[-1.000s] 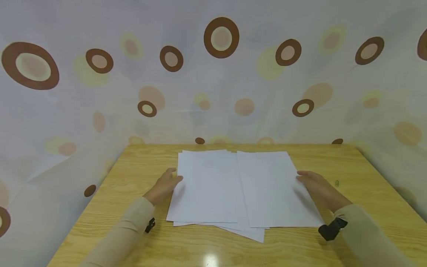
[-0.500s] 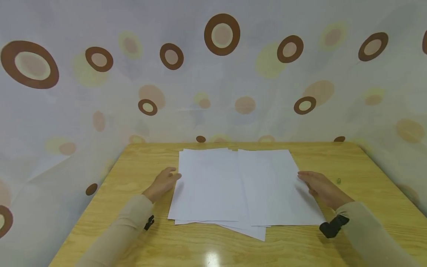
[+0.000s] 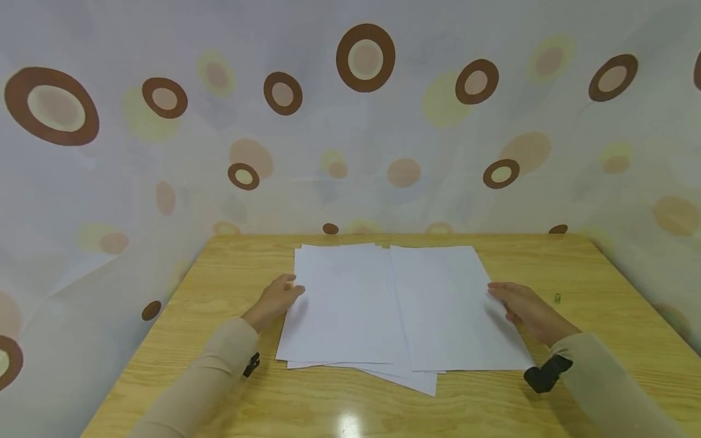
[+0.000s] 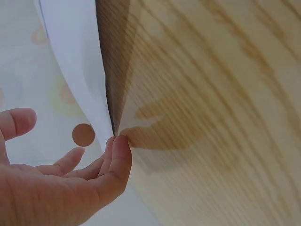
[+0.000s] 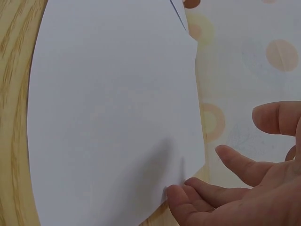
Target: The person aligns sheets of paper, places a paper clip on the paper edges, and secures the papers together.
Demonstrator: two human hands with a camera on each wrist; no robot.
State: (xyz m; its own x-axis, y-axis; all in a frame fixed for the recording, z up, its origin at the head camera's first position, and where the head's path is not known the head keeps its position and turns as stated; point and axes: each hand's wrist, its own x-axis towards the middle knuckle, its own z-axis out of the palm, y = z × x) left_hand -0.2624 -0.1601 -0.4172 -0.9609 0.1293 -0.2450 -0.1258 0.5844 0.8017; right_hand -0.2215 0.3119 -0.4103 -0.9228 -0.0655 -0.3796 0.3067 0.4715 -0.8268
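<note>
Several white sheets of paper (image 3: pixel 342 304) lie loosely stacked and overlapping in the middle of the wooden table. On their right, another white sheet (image 3: pixel 454 310) overlaps the pile at a slight slant. My left hand (image 3: pixel 274 302) is at the pile's left edge, its thumb above the paper; in the left wrist view its fingertips (image 4: pixel 121 143) meet the paper's edge, thumb held apart. At the right sheet's outer edge is my right hand (image 3: pixel 528 309). The right wrist view shows its fingertips (image 5: pixel 176 195) against that edge, with the thumb well away from the paper.
A small green paper clip (image 3: pixel 557 298) lies on the wooden table (image 3: pixel 350 404), right of my right hand. One sheet's corner (image 3: pixel 421 383) sticks out toward me beneath the others. A wall covering (image 3: pixel 405 134) with brown and beige circles stands behind the table and along both sides.
My left hand has shifted slightly right, its thumb further over the pile's left edge. My right hand has barely moved, and the sheets lie as before.
</note>
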